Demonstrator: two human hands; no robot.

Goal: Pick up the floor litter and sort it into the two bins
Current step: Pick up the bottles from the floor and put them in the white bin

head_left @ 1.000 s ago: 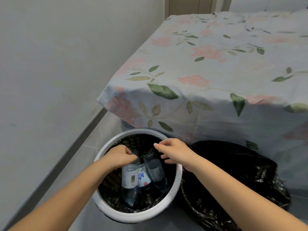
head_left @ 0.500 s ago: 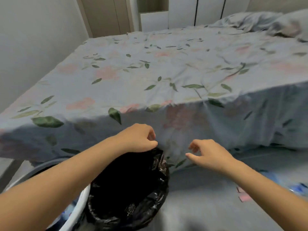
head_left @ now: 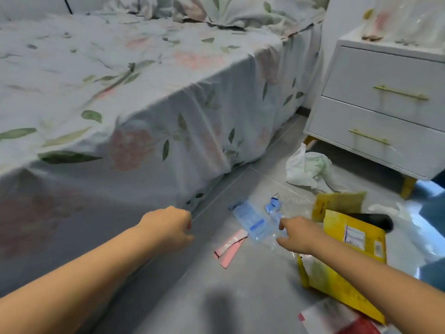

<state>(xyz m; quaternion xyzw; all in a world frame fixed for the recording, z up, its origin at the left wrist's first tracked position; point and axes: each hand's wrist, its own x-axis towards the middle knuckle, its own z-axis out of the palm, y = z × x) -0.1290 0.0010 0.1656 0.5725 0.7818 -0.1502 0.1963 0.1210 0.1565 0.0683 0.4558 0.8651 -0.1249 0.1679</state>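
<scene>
Litter lies on the grey floor to my right. A clear blue plastic bag (head_left: 252,220) is spread flat, with pink paper strips (head_left: 230,248) just in front of it. A yellow mailer envelope (head_left: 354,239) and a second yellow packet (head_left: 337,203) lie farther right, and a crumpled white bag (head_left: 305,168) sits beyond them. My right hand (head_left: 297,235) hovers over the blue bag's near edge with loosely curled fingers, holding nothing. My left hand (head_left: 168,227) hangs in the air near the bed, fingers loosely curled and empty. Neither bin is in view.
The bed with a floral sheet (head_left: 120,92) fills the left half. A white nightstand (head_left: 385,104) with gold handles stands at the right. A black cylindrical object (head_left: 370,220) lies behind the yellow envelope. Red and white packaging (head_left: 337,319) lies at the bottom right.
My view has swung right from the two bins to the litter by the nightstand. Both hands left the bottles in the white bin and now reach out over the floor, empty.
</scene>
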